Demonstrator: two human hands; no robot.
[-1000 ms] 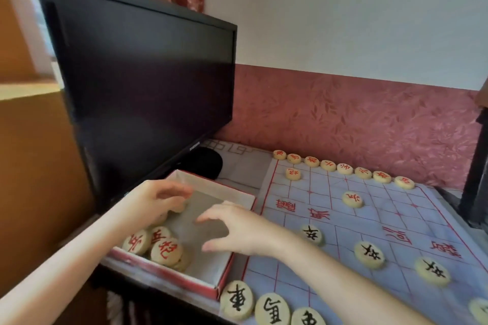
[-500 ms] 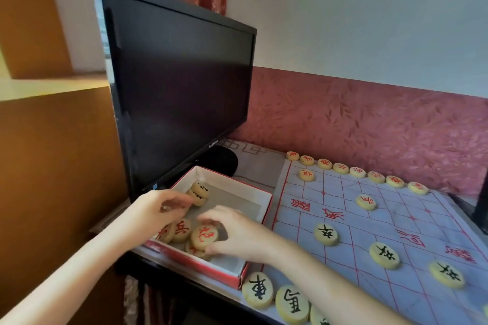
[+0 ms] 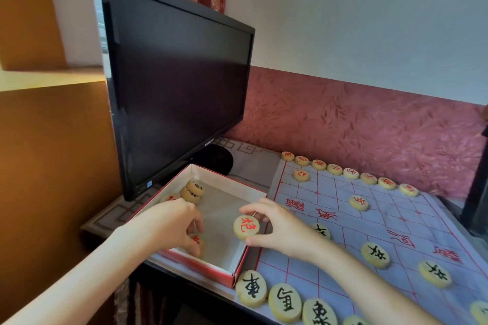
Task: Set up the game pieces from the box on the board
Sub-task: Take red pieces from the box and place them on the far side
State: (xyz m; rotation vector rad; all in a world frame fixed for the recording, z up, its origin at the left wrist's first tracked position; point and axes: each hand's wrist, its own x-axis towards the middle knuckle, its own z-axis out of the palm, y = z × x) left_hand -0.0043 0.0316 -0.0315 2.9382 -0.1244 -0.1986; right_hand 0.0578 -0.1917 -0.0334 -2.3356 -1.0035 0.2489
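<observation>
A red-edged white box [image 3: 239, 262] sits left of the pale blue game board [image 3: 412, 221]. My right hand [image 3: 280, 227] holds a round cream piece with a red character [image 3: 246, 227] above the box's right wall, pinched between thumb and fingers. My left hand [image 3: 171, 224] reaches into the box, fingers down on a red-marked piece [image 3: 198, 241] at its near side. Two stacked black-marked pieces [image 3: 195, 191] lie in the box's far corner. Red-marked pieces [image 3: 350, 173] line the board's far edge; black-marked pieces [image 3: 284, 301] line the near edge.
A large black monitor [image 3: 179, 82] stands just behind the box, its round base [image 3: 216, 158] at the box's far corner. A red patterned wall [image 3: 369, 134] backs the board. An orange wooden panel [image 3: 52, 153] rises at the left. The table edge [image 3: 184, 274] runs under the box.
My right hand has lifted the red-marked piece out of the box and up toward the board side. My left hand has dropped lower onto another piece in the box.
</observation>
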